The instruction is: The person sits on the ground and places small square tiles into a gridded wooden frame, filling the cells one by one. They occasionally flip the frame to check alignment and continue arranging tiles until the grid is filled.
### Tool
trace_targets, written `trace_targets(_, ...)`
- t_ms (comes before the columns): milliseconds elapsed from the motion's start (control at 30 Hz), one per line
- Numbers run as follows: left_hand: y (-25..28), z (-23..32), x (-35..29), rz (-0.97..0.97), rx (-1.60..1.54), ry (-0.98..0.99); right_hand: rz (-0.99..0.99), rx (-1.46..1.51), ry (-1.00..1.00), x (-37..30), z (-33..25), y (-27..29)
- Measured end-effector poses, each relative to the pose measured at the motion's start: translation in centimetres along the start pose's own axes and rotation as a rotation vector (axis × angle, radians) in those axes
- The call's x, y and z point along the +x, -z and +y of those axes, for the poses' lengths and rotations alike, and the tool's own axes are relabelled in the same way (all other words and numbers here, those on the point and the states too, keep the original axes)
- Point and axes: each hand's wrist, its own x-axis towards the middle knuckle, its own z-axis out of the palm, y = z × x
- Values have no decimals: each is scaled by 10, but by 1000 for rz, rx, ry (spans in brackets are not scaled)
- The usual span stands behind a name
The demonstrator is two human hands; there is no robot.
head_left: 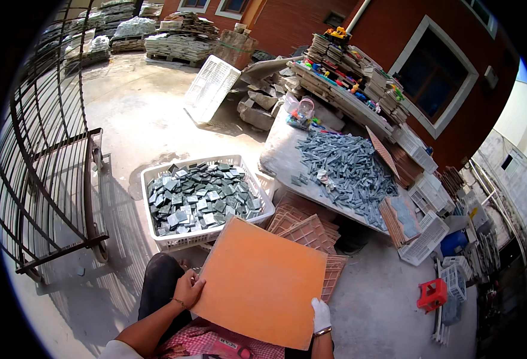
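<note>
I see the orange board (258, 281) near centre, over my lap, with nothing laid on it yet. The left hand (188, 289) grips its left edge; the gloved right hand (321, 315) clasps its near right corner. Far left, a white crate (156, 230) is full of grey tiles (200, 197); far right, a table (280, 157) is heaped with grey strips (350, 170). Concrete yard (138, 113), brick wall (478, 113).

Left hand (188, 288) bare with thin wrist bracelet, right hand (321, 315) in white glove, dark trousers, pale sleeve

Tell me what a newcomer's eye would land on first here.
First the big orange board, low in the middle, held at its edges by the bare left hand and the white-gloved right hand. Just beyond it sits a white crate of dark stone pieces, with grey strips heaped on a table to the right.
</note>
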Motion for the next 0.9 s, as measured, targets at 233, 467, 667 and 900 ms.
trace_targets(233,-14,8,55,-16,315,-19,1,-767,352,82,54,-11)
trace_targets(467,-23,-8,59,-29,499,-38,107,-767,80,70,35,-36)
trace_targets(667,-22,-9,66,-124,620,-99,169,-923,-63,73,27,-33)
trace_targets(900,-27,-19,71,-106,401,-37,112,-979,-136,74,14,-28)
